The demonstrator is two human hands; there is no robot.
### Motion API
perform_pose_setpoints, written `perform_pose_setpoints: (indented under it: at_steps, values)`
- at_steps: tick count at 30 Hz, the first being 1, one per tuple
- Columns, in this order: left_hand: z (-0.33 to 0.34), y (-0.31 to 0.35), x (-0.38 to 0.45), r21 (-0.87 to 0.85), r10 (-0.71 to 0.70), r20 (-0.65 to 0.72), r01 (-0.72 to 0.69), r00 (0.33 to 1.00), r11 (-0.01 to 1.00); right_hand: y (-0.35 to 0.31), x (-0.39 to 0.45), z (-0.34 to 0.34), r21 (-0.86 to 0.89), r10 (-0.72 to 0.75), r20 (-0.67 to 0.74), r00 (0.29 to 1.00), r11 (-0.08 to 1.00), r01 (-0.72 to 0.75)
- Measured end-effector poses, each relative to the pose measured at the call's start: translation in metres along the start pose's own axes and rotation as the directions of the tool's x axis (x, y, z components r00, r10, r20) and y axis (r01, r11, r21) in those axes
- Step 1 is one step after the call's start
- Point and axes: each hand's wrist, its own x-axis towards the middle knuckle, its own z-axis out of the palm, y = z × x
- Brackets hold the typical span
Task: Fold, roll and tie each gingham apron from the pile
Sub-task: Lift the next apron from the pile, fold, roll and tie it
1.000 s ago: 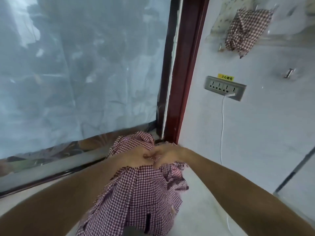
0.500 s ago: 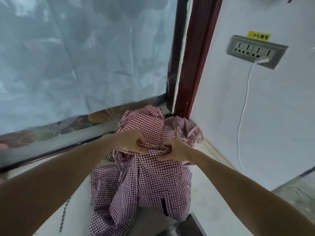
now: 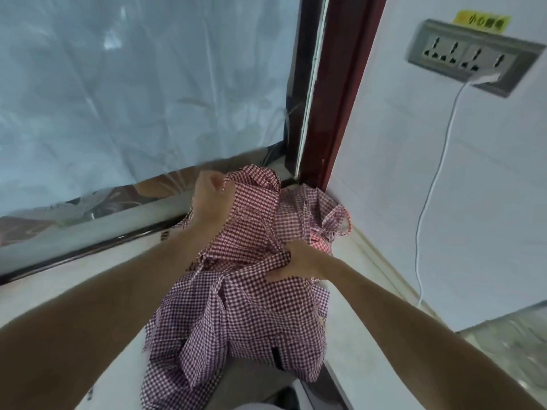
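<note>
1. Half a second ago our hands met knuckle to knuckle at the middle of the gingham apron [image 3: 245, 294]; now they are apart, the left hand [image 3: 210, 196] raised toward the window and the right hand [image 3: 299, 261] lower and nearer the wall
2. The left hand is fisted round a bunch of the apron's upper edge and lifts it; the right hand clutches a gathered fold at mid-cloth, fingers curled into the fabric
3. We judge this to be one apron being drawn off the pile [image 3: 310, 214], so folding has not yet begun
4. The apron lies on the pale counter [image 3: 97, 276] in the corner by the red frame [image 3: 334, 113], its lower part draped over the near edge toward us
5. Its long axis runs from the far corner down toward us, top end at the raised left hand, hem hanging nearest
6. A strap loop [image 3: 340, 220] of the pile sits just beside the wall, under the socket [image 3: 470, 54] and its white cable [image 3: 429, 187]
</note>
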Motion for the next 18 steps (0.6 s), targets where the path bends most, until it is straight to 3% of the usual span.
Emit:
perform_pose_setpoints:
  at_steps: [1, 2, 3, 4, 5, 6, 11, 14, 18]
  values:
    - [0.008, -0.004, -0.010, -0.046, 0.007, 0.141, 0.000, 0.990, 0.999, 0.005, 0.003, -0.002, 0.034, 0.009, -0.003, 1.000, 0.999, -0.009]
    - [0.015, -0.008, -0.021, -0.070, -0.035, 0.386, 0.067, 0.922, 0.995, 0.008, 0.006, -0.004, 0.069, 0.009, 0.000, 1.000, 0.998, -0.009]
    - [0.018, -0.013, -0.033, 0.002, -0.097, 0.625, 0.123, 0.775, 0.992, 0.009, 0.007, -0.005, 0.092, 0.018, 0.004, 1.000, 0.996, -0.018]
    - [0.021, -0.020, -0.043, 0.106, -0.130, 0.771, 0.075, 0.624, 0.992, 0.011, 0.010, -0.007, 0.105, 0.037, 0.006, 0.999, 0.994, -0.037]
    - [0.025, -0.030, -0.049, 0.173, -0.135, 0.838, -0.023, 0.528, 0.985, 0.014, 0.014, -0.009, 0.099, 0.058, 0.009, 0.998, 0.993, -0.058]
    - [0.029, -0.039, -0.053, 0.199, -0.114, 0.860, -0.121, 0.498, 0.972, 0.015, 0.017, -0.012, 0.107, 0.084, 0.028, 0.996, 0.990, -0.086]
    - [0.030, -0.056, -0.046, 0.232, -0.058, 0.833, -0.251, 0.550, 0.940, 0.019, 0.018, -0.031, 0.454, 0.179, 0.225, 0.958, 0.850, -0.266]
    - [0.029, -0.051, -0.045, 0.227, -0.062, 0.815, -0.219, 0.576, 0.949, 0.026, 0.020, -0.032, 0.297, 0.164, 0.216, 0.962, 0.928, -0.225]
    - [0.032, -0.054, -0.046, 0.273, -0.127, 0.852, -0.224, 0.508, 0.935, 0.033, 0.021, -0.027, 0.218, 0.070, 0.022, 0.997, 0.973, -0.073]
